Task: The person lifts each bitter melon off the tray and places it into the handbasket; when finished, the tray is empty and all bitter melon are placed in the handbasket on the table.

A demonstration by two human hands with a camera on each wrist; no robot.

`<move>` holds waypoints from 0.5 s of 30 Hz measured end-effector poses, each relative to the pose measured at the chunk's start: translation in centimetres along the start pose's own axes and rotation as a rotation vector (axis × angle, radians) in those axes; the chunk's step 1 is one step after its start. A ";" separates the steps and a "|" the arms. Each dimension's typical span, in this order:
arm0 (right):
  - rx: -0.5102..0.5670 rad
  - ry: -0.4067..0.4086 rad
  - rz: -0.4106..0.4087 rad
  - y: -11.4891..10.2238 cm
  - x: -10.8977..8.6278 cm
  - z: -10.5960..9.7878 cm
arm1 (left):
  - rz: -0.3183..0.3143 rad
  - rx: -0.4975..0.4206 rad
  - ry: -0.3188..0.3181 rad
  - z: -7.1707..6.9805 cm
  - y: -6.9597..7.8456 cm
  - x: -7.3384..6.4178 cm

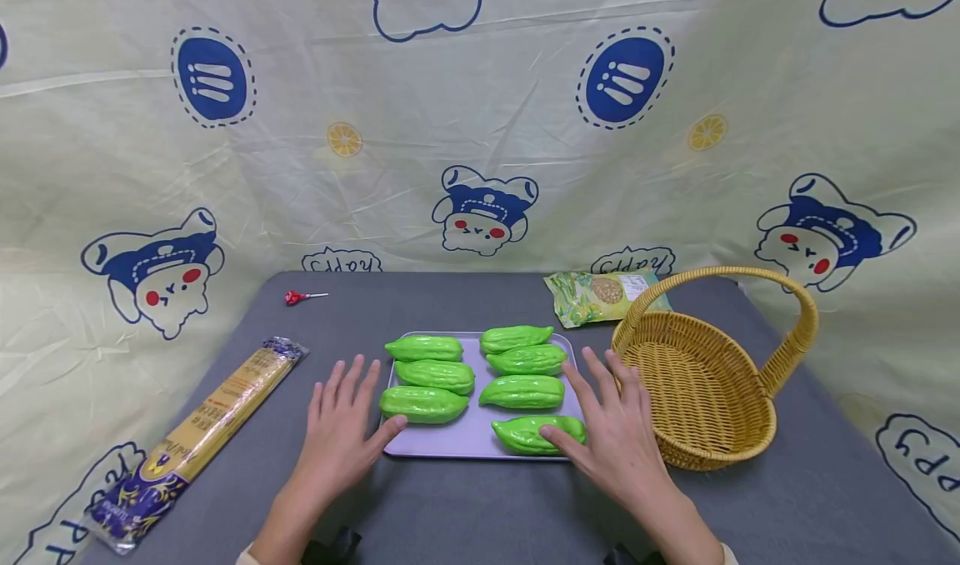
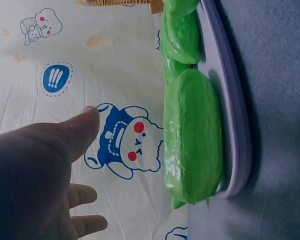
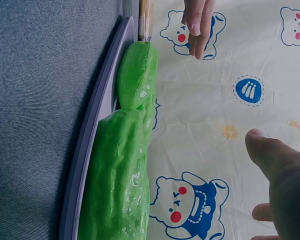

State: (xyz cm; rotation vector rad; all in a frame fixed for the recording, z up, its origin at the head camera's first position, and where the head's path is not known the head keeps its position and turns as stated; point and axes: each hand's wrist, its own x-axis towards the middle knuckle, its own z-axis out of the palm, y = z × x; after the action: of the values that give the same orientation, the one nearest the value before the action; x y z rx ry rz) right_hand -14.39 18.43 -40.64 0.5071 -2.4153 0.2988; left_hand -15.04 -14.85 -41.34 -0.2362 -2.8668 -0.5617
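A lavender tray point(image 1: 472, 444) lies in the middle of the table, bearing several glossy green bitter melons in two columns, three in the left one. Over the tray's left edge my left hand point(image 1: 341, 427) is spread, its thumb overlapping the nearest left bitter melon point(image 1: 423, 405) in the head view. On the other side my right hand point(image 1: 618, 432) has its fingers extended, the thumb in front of the front right bitter melon point(image 1: 525, 436). Both wrist views show gaps between the hands and the bitter melons point(image 2: 192, 135), so neither holds anything.
Right of the tray stands a wicker basket point(image 1: 697, 382) with a tall arched handle. Behind it lies a green and yellow packet point(image 1: 592, 298). A long yellow and blue package point(image 1: 202, 440) lies at the left, with a small red-headed stick point(image 1: 296, 297) farther back. Printed cloth hangs behind.
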 end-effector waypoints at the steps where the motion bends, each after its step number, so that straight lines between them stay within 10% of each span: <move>1: 0.007 0.001 0.000 0.0 0.0 0.0 | 0.001 -0.003 0.002 0.0 -0.1 0.0; 15: 0.082 0.008 0.011 0.3 -0.4 0.2 | 0.019 -0.110 -0.004 0.4 -2.0 0.1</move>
State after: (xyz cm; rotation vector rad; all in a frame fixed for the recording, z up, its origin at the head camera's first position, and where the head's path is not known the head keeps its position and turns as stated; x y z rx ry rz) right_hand -14.29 18.75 -41.06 0.5284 -2.4069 0.4058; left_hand -15.59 -16.49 -42.33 -0.2822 -2.8376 -0.7170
